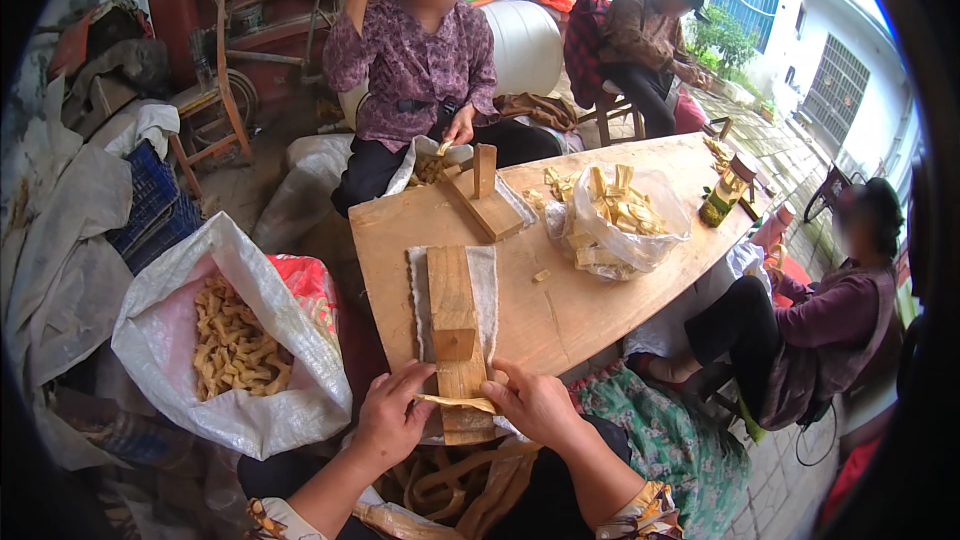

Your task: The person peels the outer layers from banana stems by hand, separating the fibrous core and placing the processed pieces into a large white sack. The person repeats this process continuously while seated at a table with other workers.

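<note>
My left hand and my right hand grip the two ends of a pale yellow dried strip. It is stretched across the near end of a wooden board, in front of an upright wooden block fixed to that board. Under the board lies a whitish cloth on the wooden table. Below my hands, an open sack between my knees holds long brownish strips.
To the left stands a white woven sack of short cut pieces. A clear plastic bag of yellow pieces and a lidded jar stand on the table. Across sits a person beside another block-and-board stand; two more people sit at right.
</note>
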Available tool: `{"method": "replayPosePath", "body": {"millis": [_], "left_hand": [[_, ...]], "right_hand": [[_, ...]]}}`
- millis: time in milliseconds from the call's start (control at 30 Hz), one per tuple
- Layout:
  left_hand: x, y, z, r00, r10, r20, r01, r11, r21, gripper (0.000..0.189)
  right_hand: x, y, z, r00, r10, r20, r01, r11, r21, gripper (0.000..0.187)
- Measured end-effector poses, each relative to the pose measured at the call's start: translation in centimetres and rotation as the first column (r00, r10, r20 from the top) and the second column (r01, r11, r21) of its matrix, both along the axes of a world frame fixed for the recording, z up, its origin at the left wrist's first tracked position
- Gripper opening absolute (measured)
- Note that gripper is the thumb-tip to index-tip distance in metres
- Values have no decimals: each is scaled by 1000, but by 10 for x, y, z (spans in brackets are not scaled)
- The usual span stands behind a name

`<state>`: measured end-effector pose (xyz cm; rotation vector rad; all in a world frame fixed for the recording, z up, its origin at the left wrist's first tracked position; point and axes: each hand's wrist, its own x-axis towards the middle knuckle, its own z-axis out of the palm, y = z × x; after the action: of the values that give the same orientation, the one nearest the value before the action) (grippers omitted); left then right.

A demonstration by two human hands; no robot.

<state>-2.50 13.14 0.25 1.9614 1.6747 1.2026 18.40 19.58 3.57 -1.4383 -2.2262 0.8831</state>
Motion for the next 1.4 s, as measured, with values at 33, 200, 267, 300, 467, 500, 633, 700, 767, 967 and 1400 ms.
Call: {"method": "replayPosePath", "body": {"millis": [33, 200, 267, 300, 467, 500, 633, 700, 767, 967, 1400], "left_hand": [[0, 1, -2, 1000, -6, -14, 6, 1000, 10, 38], [0, 4, -15, 995, -41, -96, 43, 999, 16, 36], [0, 5, -13, 996, -41, -83, 42, 999, 12, 36], [-1, 6, -14, 995, -37, -90, 39, 999, 15, 36], [-10, 15, -19, 992, 13, -129, -11, 1000, 21, 36], [-12, 18, -19, 991, 20, -131, -18, 1000, 20, 36], [-20, 23, -20, 996, 31, -82, -31, 1000, 0, 36], [-22, 25, -20, 999, 5, -54, -7, 999, -47, 38], [-22, 28, -9, 1000, -1, -11, 1, 1000, -30, 40], [-23, 14, -14, 915, 154, 372, -171, 985, 15, 26], [-10, -36, 18, 770, 194, 607, -216, 976, -37, 18]], "right_hand": [[-4, 1, 0, 1000, 3, 0, -3, 1000, 2, 39], [-10, 13, -13, 990, 31, -137, -36, 999, -37, 24], [-12, 14, -16, 985, 23, -171, -33, 998, -53, 24], [-12, 15, -17, 982, 16, -188, -28, 998, -65, 24], [-26, 29, -18, 976, 16, -218, -21, 1000, -21, 30], [-29, 31, -20, 973, 22, -232, -25, 1000, -11, 30], [-39, 41, -35, 958, 26, -287, -21, 1000, 21, 30], [-42, 39, -23, 972, -17, -233, 9, 999, -33, 26], [-40, 41, -17, 959, -20, -284, -7, 996, -94, 26], [-36, 32, -24, 884, -185, -429, 80, 965, -251, 34], [-36, 25, -13, 906, -195, -376, 104, 963, -249, 33]]}}
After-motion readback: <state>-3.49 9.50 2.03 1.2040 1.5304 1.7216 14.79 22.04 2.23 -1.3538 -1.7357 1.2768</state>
